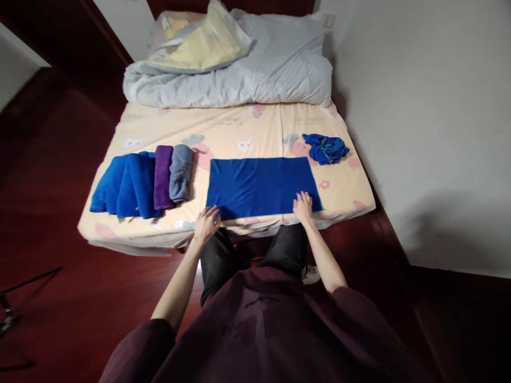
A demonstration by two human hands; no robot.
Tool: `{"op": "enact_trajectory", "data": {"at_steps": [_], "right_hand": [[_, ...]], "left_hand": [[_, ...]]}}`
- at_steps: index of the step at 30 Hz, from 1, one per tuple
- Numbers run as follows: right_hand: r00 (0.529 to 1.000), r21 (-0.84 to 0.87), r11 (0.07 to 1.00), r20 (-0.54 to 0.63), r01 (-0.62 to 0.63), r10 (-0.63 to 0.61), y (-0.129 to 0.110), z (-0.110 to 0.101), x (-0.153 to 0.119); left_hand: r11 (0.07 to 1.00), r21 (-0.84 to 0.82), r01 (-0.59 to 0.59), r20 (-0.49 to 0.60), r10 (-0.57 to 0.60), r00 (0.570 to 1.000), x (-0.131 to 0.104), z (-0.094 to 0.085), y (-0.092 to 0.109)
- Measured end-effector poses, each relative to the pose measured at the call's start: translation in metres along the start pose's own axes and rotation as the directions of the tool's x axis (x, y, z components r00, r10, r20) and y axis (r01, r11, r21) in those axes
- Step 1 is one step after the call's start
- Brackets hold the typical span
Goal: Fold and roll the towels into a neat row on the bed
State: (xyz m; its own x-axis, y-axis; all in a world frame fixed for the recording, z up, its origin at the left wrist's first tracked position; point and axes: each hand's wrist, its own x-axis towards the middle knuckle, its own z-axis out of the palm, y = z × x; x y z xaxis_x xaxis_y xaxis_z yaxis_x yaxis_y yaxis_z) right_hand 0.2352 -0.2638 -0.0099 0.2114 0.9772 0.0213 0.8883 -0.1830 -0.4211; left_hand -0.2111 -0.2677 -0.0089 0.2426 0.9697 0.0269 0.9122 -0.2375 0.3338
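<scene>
A blue towel (259, 183) lies spread flat as a rectangle on the bed (239, 130) near its front edge. My left hand (206, 222) rests at the towel's near left corner, fingers on its edge. My right hand (303, 206) lies flat on the near right part of the towel, fingers spread. Whether either hand pinches the cloth cannot be told.
Left of the towel lie folded blue towels (125, 185), a rolled purple towel (163, 176) and a rolled grey towel (180, 173). A crumpled blue cloth (325, 148) sits at the right. A grey duvet (239, 74) and a pillow (199, 42) fill the bed's far end. A white wall stands on the right.
</scene>
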Motion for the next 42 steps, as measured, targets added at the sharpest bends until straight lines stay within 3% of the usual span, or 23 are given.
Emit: {"op": "enact_trajectory", "data": {"at_steps": [3, 6, 8, 10, 13, 15, 20, 25, 29, 32, 35, 39, 42], "right_hand": [[0.981, 0.131, 0.977, 0.074, 0.168, -0.179, -0.074, 0.037, 0.008], [0.932, 0.16, 0.94, 0.162, 0.3, -0.325, -0.136, 0.073, 0.01], [0.904, 0.173, 0.929, 0.228, 0.328, -0.362, -0.158, 0.091, 0.009], [0.883, 0.195, 0.921, 0.273, 0.337, -0.381, -0.161, 0.101, 0.008], [0.874, 0.209, 0.905, 0.252, 0.37, -0.416, -0.137, 0.103, 0.008], [0.901, 0.173, 0.921, 0.209, 0.349, -0.38, -0.108, 0.095, 0.012], [0.979, 0.029, 0.988, 0.132, 0.151, -0.154, -0.021, 0.059, 0.03], [0.998, -0.105, 0.993, 0.003, -0.06, 0.061, 0.046, 0.033, 0.038], [0.991, -0.147, 0.982, -0.064, -0.122, 0.114, 0.06, 0.034, 0.039], [0.991, -0.156, 0.981, -0.08, -0.116, 0.105, 0.059, 0.038, 0.039], [0.991, -0.165, 0.98, -0.094, -0.114, 0.1, 0.058, 0.041, 0.039], [0.989, -0.172, 0.977, -0.102, -0.125, 0.109, 0.061, 0.044, 0.04], [0.987, -0.163, 0.978, -0.116, -0.131, 0.112, 0.062, 0.046, 0.041]], "left_hand": [[0.998, -0.056, -0.024, 0.016, 0.025, 1.0, 0.02, 0.018, 0.033], [0.998, -0.043, 0.053, 0.068, -0.05, 0.996, 0.03, 0.046, 0.056], [0.994, -0.025, 0.107, 0.081, -0.105, 0.991, 0.031, 0.063, 0.062], [0.992, -0.008, 0.126, 0.073, -0.125, 0.99, 0.028, 0.073, 0.061], [0.993, -0.004, 0.116, 0.071, -0.115, 0.991, 0.024, 0.076, 0.057], [0.994, -0.015, 0.111, 0.078, -0.11, 0.991, 0.023, 0.075, 0.056], [0.992, -0.036, 0.117, 0.075, -0.114, 0.991, 0.022, 0.074, 0.058], [0.994, -0.03, 0.105, 0.056, -0.103, 0.993, 0.02, 0.078, 0.056], [0.993, -0.016, 0.114, 0.045, -0.113, 0.993, 0.021, 0.078, 0.056], [0.991, -0.037, 0.128, 0.036, -0.126, 0.991, 0.028, 0.079, 0.069], [0.997, -0.069, 0.034, 0.025, -0.033, 0.999, 0.049, 0.084, 0.101], [0.974, -0.105, -0.201, 0.025, 0.205, 0.979, 0.094, 0.1, 0.16], [0.952, -0.123, -0.279, 0.027, 0.284, 0.958, 0.124, 0.114, 0.181]]}}
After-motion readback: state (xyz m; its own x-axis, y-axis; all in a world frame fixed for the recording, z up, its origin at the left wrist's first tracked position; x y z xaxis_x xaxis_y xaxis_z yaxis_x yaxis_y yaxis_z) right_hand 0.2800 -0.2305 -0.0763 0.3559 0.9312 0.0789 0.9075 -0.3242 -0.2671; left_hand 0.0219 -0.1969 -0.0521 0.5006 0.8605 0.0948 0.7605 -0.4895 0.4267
